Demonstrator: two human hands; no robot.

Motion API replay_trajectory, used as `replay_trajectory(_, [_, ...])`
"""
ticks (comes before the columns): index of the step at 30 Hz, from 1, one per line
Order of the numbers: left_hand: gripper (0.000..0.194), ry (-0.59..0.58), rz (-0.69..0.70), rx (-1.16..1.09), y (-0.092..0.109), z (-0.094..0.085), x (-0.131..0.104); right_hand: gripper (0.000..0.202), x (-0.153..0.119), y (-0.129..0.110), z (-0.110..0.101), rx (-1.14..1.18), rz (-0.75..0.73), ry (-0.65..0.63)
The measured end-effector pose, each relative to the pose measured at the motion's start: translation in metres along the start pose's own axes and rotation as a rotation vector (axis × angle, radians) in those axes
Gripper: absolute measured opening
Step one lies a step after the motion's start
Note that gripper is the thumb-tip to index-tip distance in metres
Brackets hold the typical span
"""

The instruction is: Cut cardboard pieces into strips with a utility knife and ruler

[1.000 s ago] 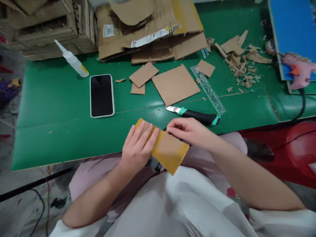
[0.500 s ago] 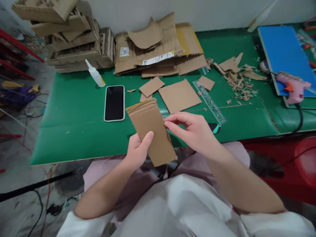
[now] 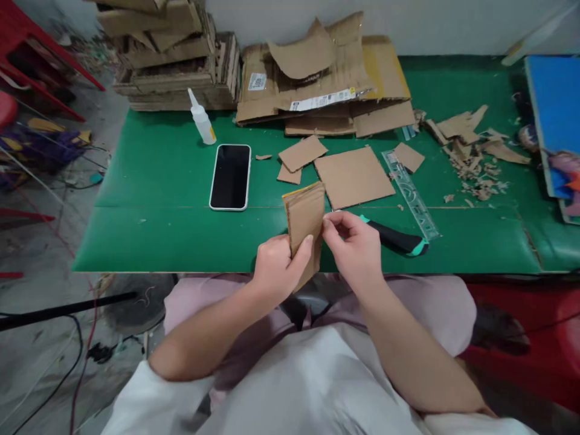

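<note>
My left hand (image 3: 278, 266) is wrapped round a folded-looking cardboard piece (image 3: 307, 220), thumb across its face, holding it tilted up over the table's front edge. At the piece's right edge, the thumb and forefinger of my right hand (image 3: 356, 248) are pinched together on the cardboard; any small bit between them is hidden. Just right of that hand lies a black and teal utility knife (image 3: 399, 237). Behind the held piece, a square cardboard piece (image 3: 356, 177) and a small cardboard rectangle (image 3: 302, 153) lie flat. A clear ruler (image 3: 411, 194) rests beside the square.
A phone (image 3: 231, 177) and a glue bottle (image 3: 202, 124) are on the left of the green table (image 3: 149, 235). Flattened cardboard (image 3: 312, 72) and stacked cardboard (image 3: 176, 78) stand along the back. Torn scraps (image 3: 475, 154) and a pink glue gun (image 3: 564, 162) lie to the right.
The view has shifted to the right side less, so table things appear further right. The cardboard piece has turned edge-on in my left hand, and more of the knife shows.
</note>
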State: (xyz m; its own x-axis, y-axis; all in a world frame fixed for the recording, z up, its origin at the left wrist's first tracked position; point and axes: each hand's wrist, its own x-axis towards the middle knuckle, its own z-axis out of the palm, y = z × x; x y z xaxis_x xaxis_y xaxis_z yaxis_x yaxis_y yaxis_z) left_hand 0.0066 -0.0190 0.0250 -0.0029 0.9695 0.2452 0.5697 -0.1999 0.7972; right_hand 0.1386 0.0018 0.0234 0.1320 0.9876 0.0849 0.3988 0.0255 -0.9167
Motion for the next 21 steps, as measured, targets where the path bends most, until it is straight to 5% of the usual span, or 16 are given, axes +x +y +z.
replay_trajectory(5, [0.043,0.123,-0.148,-0.155,-0.002,-0.011,0.004,0.011,0.0,0.009,0.002,0.028,-0.043,0.15])
replay_trajectory(13, [0.03,-0.033,-0.264,-0.482,-0.011,-0.008,0.005,0.012,0.002,-0.009,-0.004,0.089,-0.192,0.039])
replay_trajectory(18, [0.033,-0.02,-0.281,-0.449,-0.011,-0.006,0.003,0.009,0.002,-0.009,-0.005,-0.048,-0.272,0.01])
replay_trajectory(21, [0.035,0.115,-0.322,-0.449,-0.016,-0.008,0.006,0.01,0.007,0.002,-0.007,-0.124,-0.279,0.042])
